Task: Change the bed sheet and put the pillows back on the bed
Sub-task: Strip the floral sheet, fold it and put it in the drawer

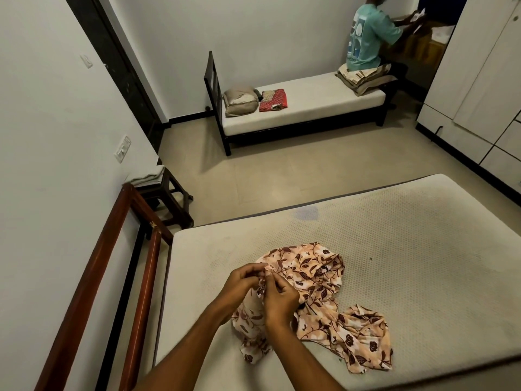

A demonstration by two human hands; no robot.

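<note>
A crumpled peach bed sheet with a brown flower print [318, 292] lies on the bare white mattress [408, 249] of the near bed. My left hand [244, 280] and my right hand [279, 300] meet above its left part, and both pinch the same gathered edge of the cloth between fingers and thumb. Across the room, a beige pillow [241, 100] and a folded red cloth [273, 100] rest on the bare mattress of a second, narrow bed [310, 105].
A reddish wooden bed frame rail [112, 277] runs along the left wall. A dark stool [166, 193] with folded cloth on it stands by the wall. A person in a teal shirt [369, 38] sits on folded bedding on the far bed. White wardrobes [479, 80] line the right.
</note>
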